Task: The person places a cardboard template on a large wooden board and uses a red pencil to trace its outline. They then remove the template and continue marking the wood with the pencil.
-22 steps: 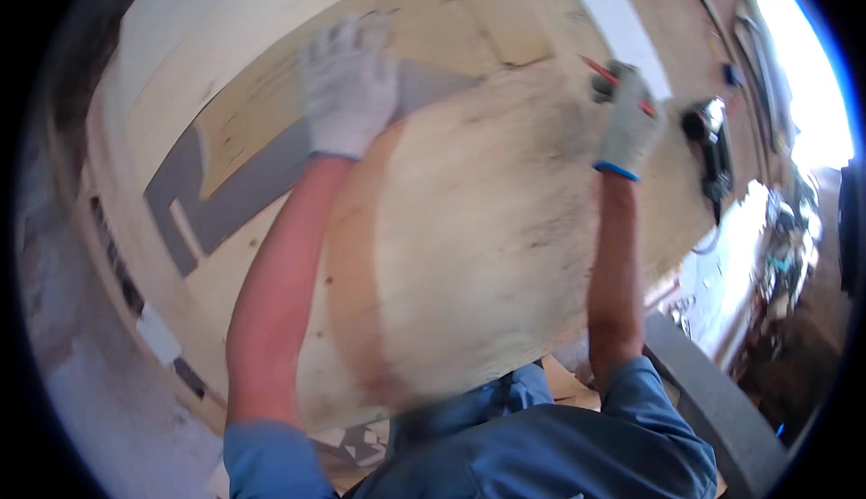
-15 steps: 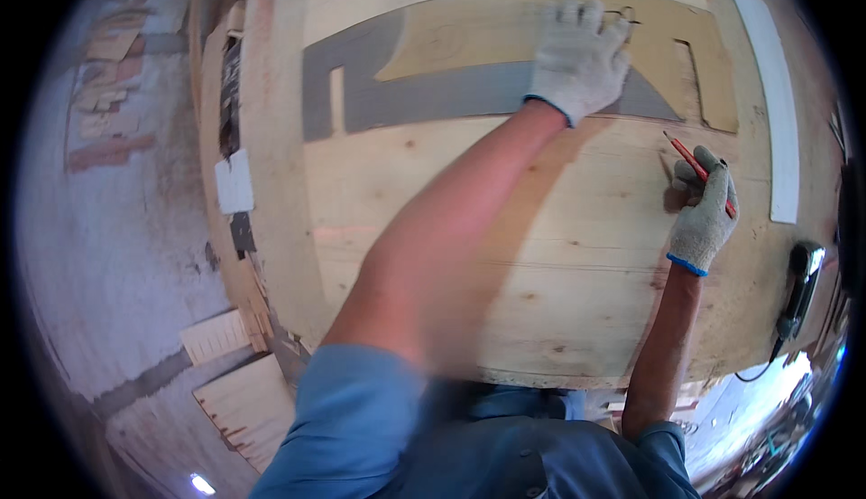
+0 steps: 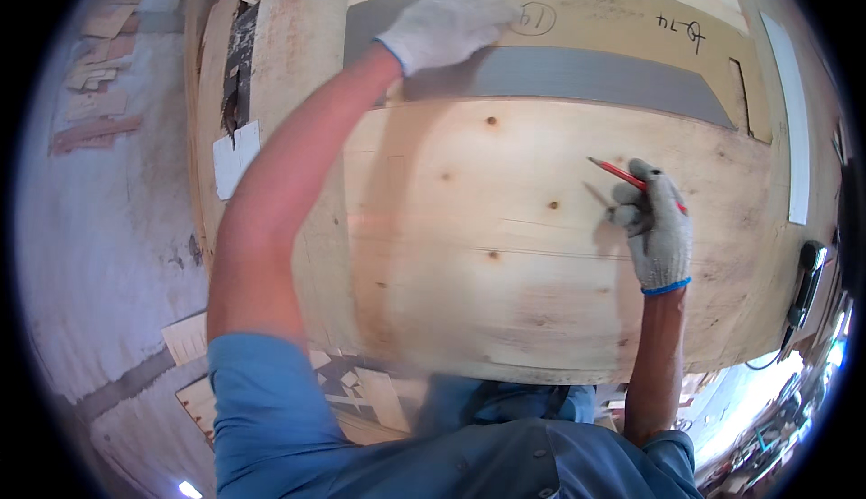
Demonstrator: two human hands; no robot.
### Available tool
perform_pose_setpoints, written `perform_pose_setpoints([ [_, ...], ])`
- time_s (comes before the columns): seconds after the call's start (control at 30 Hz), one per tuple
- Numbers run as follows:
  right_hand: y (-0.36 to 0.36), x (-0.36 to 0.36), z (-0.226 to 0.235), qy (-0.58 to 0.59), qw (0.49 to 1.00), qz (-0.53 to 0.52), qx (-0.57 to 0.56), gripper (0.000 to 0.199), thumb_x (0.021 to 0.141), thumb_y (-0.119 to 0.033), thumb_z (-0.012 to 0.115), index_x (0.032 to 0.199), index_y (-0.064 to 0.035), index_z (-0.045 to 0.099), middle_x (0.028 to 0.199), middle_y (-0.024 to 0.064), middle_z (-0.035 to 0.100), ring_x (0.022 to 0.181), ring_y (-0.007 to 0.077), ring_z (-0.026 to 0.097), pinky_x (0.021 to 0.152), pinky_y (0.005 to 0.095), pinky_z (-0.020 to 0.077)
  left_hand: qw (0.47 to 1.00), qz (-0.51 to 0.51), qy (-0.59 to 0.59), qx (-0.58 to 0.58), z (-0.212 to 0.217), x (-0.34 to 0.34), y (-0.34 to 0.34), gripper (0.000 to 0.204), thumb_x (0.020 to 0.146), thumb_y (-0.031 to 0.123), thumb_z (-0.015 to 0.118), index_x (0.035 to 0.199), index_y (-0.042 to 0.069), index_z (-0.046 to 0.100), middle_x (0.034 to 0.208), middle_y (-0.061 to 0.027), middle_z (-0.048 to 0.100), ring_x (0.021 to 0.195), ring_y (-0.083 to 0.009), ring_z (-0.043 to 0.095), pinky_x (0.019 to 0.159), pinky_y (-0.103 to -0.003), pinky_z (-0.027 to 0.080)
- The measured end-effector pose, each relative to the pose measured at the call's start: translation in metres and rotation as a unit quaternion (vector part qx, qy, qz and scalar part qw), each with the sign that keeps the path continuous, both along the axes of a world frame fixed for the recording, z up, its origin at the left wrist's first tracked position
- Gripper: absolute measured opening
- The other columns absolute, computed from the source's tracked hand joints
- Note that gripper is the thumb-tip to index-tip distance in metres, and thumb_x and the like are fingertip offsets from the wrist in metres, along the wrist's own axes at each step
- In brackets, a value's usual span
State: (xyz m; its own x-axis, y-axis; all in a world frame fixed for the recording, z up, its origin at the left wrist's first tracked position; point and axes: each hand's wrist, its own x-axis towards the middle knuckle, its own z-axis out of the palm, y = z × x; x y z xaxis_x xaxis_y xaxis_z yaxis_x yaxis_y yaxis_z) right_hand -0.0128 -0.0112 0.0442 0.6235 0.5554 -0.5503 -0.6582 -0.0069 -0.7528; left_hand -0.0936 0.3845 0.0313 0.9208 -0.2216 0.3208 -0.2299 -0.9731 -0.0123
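Observation:
A large pale plywood board [image 3: 505, 255] lies in front of me. My left hand [image 3: 451, 23], in a white knit glove, presses flat on a grey and tan curved template [image 3: 595, 75] at the board's far edge. My right hand [image 3: 657, 228], also gloved, holds a red pencil [image 3: 618, 172] with its tip pointing up and left over the board. The pencil tip hovers near the middle right of the board, below the template.
A black power tool [image 3: 806, 281] with a cord lies at the board's right edge. A long white strip [image 3: 794, 120] runs along the right side. Wood offcuts [image 3: 99, 66] lie on the concrete floor at left, and more scraps [image 3: 352, 391] lie under the board's near edge.
The view has swung and drawn closer to the board. My left hand stays on the template, and my right hand with the pencil has come nearer to the board's middle.

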Motion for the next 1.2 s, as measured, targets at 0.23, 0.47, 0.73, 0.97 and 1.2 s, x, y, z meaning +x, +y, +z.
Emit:
perform_pose_setpoints([
  [0.23,0.115,-0.119,0.000,0.017,0.998,0.055,0.001,0.039,0.107,-0.027,0.050,0.124,0.0046,0.065,0.094,0.0126,0.072,0.071,0.0164,0.067,0.061,0.0307,0.0545,0.992,0.011,0.123,-0.032,0.001,-0.030,0.039,0.035,0.101,0.028,0.054,0.127,0.010,0.068,0.128,-0.0180,0.066,0.119,-0.0374,0.061,0.101,-0.049,0.049],
  [0.47,0.227,-0.194,-0.007,0.055,0.996,0.063,-0.013,0.039,0.102,-0.033,0.060,0.117,0.0011,0.070,0.093,0.0110,0.074,0.070,0.0136,0.069,0.060,0.0289,0.0524,0.991,-0.010,0.006,-0.134,-0.019,-0.049,0.055,0.033,0.101,0.026,0.054,0.124,0.010,0.070,0.129,-0.0162,0.067,0.118,-0.0379,0.062,0.103,-0.048,0.047],
  [0.73,0.273,-0.216,-0.015,0.025,0.998,0.053,-0.010,0.029,0.103,-0.023,0.062,0.113,0.0029,0.072,0.088,0.0095,0.073,0.069,0.0125,0.068,0.062,0.0270,0.0529,0.980,0.010,0.099,-0.170,-0.013,-0.048,0.058,0.031,0.098,0.025,0.055,0.120,0.011,0.071,0.125,-0.0174,0.068,0.114,-0.0398,0.063,0.100,-0.048,0.048],
  [0.97,0.272,-0.210,-0.006,0.006,0.999,0.003,-0.037,0.028,0.102,-0.023,0.062,0.112,0.0012,0.073,0.088,0.0091,0.073,0.069,0.0131,0.068,0.062,0.0275,0.0536,0.982,-0.054,-0.072,-0.169,-0.032,-0.044,0.063,0.024,0.096,0.021,0.056,0.108,0.006,0.069,0.115,-0.0168,0.069,0.107,-0.0381,0.064,0.095,-0.046,0.051],
  [1.2,0.286,-0.224,-0.011,0.002,1.000,0.031,-0.003,0.025,0.100,-0.022,0.064,0.110,0.0000,0.073,0.089,0.0083,0.073,0.071,0.0125,0.069,0.061,0.0274,0.0533,0.987,-0.096,-0.019,-0.130,-0.021,-0.040,0.062,0.025,0.096,0.022,0.057,0.109,0.005,0.070,0.115,-0.0173,0.069,0.109,-0.0383,0.063,0.096,-0.045,0.050],
])
